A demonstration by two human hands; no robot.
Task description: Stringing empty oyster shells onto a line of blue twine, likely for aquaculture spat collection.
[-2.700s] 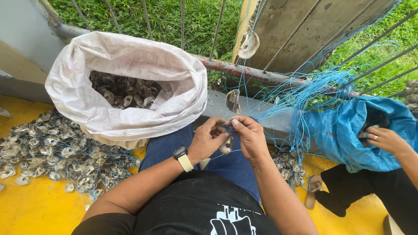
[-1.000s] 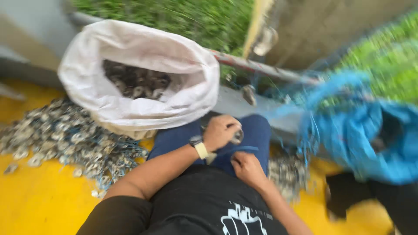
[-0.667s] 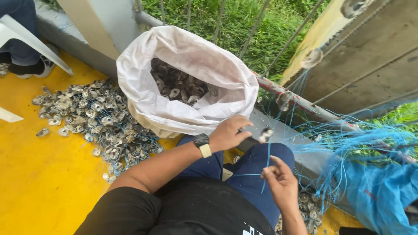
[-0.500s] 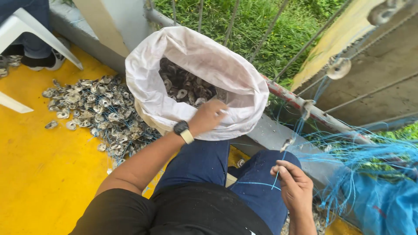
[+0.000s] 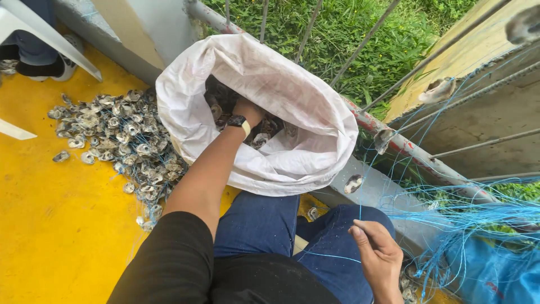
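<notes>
1. Our left hand [image 5: 247,110] is deep in the white sack [image 5: 292,112], down among the shells [image 5: 264,129]; the fingers are buried, so we cannot tell how far they are closed or whether they have one.
2. Our right hand [image 5: 378,253] rests over the knee, thumb and fingers pinched on the thin blue line [image 5: 360,186], which runs up toward the rail [image 5: 405,149].
3. More shells hang strung on lines by the rail, and a loose pile [image 5: 121,135] lies on the yellow floor [image 5: 50,225] just beside the sack.
4. Risk, as we judge it: shell edges look sharp, and a blind grab in the sack could cut bare fingers.
5. The blue tangle [image 5: 467,225] to our right sits near the pinched line; slack there could snag or knot.
6. The sack leans open near the pile; a hard tug might tip it.
</notes>
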